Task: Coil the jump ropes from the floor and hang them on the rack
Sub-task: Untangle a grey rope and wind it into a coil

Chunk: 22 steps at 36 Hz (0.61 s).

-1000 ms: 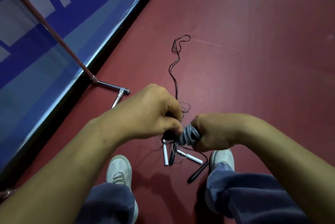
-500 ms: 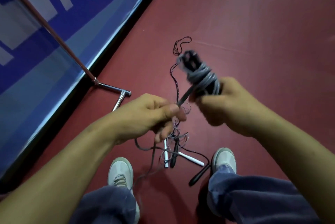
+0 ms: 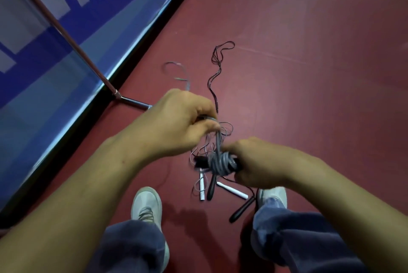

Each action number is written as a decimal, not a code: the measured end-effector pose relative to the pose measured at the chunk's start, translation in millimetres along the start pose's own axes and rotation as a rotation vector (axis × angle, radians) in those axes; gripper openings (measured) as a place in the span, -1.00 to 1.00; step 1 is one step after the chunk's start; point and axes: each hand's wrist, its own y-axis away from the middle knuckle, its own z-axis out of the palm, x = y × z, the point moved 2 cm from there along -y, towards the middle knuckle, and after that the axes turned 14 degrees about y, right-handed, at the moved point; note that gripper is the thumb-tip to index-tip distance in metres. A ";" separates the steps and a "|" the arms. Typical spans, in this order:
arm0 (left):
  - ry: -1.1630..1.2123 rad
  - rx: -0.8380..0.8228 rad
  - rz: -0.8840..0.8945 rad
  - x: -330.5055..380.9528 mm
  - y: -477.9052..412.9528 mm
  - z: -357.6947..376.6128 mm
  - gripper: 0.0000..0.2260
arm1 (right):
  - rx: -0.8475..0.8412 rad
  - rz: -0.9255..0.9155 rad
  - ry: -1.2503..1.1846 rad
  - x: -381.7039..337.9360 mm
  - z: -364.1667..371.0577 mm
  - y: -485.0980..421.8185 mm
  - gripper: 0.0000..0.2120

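Observation:
My right hand (image 3: 254, 162) grips the black handles of a grey jump rope, whose cord is wound round them in a thick coil (image 3: 220, 162). My left hand (image 3: 181, 122) pinches the free end of that grey cord just above the coil. A loose loop of the cord (image 3: 176, 69) trails beyond my left hand. On the red floor below lie other ropes: two white handles (image 3: 231, 190), black handles (image 3: 241, 211) and a thin dark cord (image 3: 217, 63) stretching away.
The rack's slanted pole (image 3: 59, 30) runs down to a chrome foot (image 3: 132, 101) at the left, next to a blue wall panel (image 3: 55, 85). My two shoes (image 3: 145, 204) stand on the red floor (image 3: 309, 96) beside the loose handles.
My right hand has brought the coil down from its raised position to just above the floor ropes. My left hand has moved up over it with the cord's free end.

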 end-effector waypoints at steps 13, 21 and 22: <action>0.352 -0.085 -0.385 -23.7 8.1 23.3 -0.57 | 0.406 -0.026 -0.579 -12.3 -52.3 24.8 -0.95; 0.276 -0.163 -0.385 -15.6 13.5 38.1 -0.73 | 0.511 0.230 -0.511 23.1 -44.5 5.7 -0.87; 0.234 -0.166 -0.364 -15.3 14.7 36.8 -0.73 | 0.532 0.259 -0.487 27.7 -43.5 4.4 -0.83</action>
